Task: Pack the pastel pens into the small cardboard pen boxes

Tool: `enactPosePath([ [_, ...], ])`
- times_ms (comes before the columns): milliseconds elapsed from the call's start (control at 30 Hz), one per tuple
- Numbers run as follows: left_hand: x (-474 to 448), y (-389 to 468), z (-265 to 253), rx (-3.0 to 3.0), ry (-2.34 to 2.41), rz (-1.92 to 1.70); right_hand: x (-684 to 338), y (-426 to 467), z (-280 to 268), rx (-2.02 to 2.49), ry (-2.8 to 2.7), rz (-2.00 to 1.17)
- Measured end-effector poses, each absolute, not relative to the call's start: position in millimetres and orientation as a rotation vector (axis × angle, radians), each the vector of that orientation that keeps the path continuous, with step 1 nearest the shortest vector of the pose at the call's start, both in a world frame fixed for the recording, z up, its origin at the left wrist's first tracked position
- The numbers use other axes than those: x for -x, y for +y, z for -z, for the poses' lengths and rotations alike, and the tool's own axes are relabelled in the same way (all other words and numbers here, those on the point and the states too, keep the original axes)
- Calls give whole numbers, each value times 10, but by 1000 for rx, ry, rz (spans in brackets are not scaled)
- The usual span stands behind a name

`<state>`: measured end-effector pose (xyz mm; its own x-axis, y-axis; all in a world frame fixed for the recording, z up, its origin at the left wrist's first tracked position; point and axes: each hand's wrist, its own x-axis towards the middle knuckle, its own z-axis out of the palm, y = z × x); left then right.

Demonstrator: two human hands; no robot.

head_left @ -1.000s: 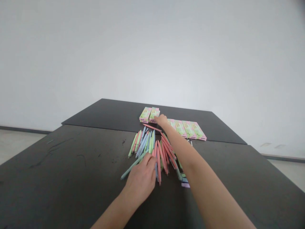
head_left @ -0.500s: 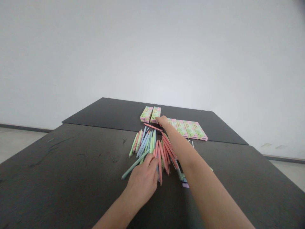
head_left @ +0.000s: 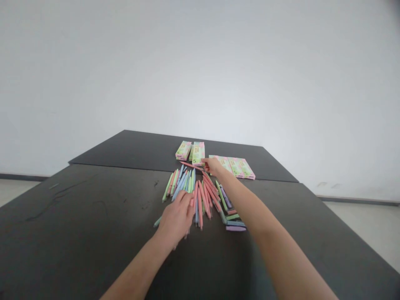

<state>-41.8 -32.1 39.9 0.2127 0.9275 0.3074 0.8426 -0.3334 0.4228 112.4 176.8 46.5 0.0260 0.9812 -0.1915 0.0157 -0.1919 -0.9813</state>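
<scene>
My left hand (head_left: 176,214) is closed over the near left side of a loose pile of pastel pens (head_left: 206,200). Pinkish pen ends stick out below its palm, and its fingertips are partly hidden among the pens. Out at the far side of the pile, my right hand (head_left: 213,166) pinches the near right corner of a pink and green box (head_left: 198,154) marked 5. That box appears slightly raised, partly covering another box behind it. A similar box (head_left: 183,150) lies to its left.
A row of matching boxes (head_left: 239,167) lies right of my right hand, partly hidden by it. Green, blue and purple pens (head_left: 236,228) lie near my right forearm. The dark table (head_left: 93,233) has a seam across it, and a white wall (head_left: 200,75) stands behind.
My right hand has pulled the box up and nearer, uncovering part of another behind it. My left hand has shifted slightly, with pink pen ends now showing below it. The whole view has shifted.
</scene>
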Motion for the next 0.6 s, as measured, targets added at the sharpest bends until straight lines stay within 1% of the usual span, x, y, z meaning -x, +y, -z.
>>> enactPosePath([
  [167, 448, -291, -411, -2216, 1734, -1016, -1275, 1145, -517, 1256, -1050, -1435],
  [333, 464, -244, -396, -2010, 1714, -1241, -1355, 495, -450, 1161, -1041, -1507],
  [500, 480, -176, -290, -1902, 1556, -1397, -1318, 30, -333, 1048, -1030, -1518],
  [600, 480, -150, -235, -1894, 1458, -1396, -1243, -152, -297, 1015, -1039, -1527],
])
